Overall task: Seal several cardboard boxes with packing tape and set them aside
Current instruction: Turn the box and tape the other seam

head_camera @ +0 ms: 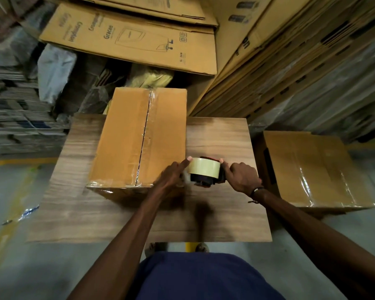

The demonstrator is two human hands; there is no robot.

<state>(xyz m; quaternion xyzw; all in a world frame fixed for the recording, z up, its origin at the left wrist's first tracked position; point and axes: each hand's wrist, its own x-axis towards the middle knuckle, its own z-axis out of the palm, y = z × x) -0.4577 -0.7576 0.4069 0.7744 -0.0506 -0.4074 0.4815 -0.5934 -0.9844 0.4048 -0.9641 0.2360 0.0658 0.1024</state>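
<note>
A brown cardboard box (126, 139) lies on the wooden table (221, 137), its centre seam running away from me with clear tape over it. At the box's near right corner is a tape dispenser (205, 171) with a roll of clear tape. My right hand (243, 177) grips the dispenser from the right, fingers curled round it. My left hand (171, 176) is at the roll's left side, index finger stretched along the roll's edge, other fingers at the tape end by the box corner.
A second taped box (312, 167) stands on the floor to the right of the table. Flattened cartons (134, 37) lean behind the table, and tall stacks of flat cardboard (301, 61) rise at the right. Bundles and plastic wrap (54, 68) fill the left.
</note>
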